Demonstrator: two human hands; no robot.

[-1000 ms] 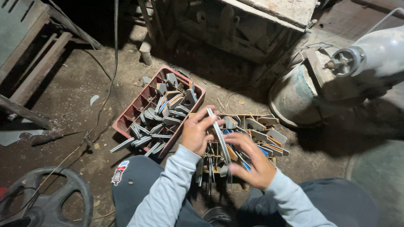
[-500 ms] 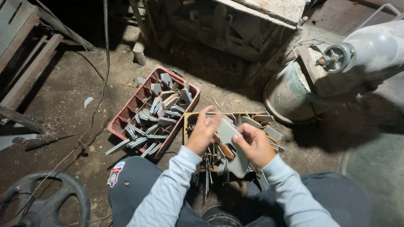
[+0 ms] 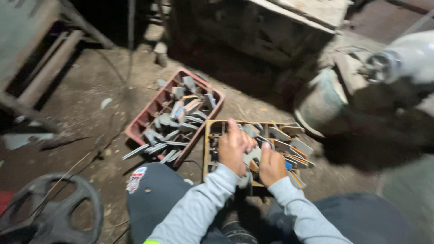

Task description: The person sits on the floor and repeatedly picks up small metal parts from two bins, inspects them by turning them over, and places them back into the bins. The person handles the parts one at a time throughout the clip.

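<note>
Your left hand and right hand are both pinching 1 flat grey metal piece between them, over the yellow plastic crate of similar pieces. A red plastic crate sits just beside it on the dirt floor.

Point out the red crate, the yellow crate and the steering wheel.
red crate (image 3: pixel 143 118): head view, on its left rim.
yellow crate (image 3: pixel 207 144): head view, on its left wall.
steering wheel (image 3: pixel 92 203): head view, on the right of its dark rim.
</note>
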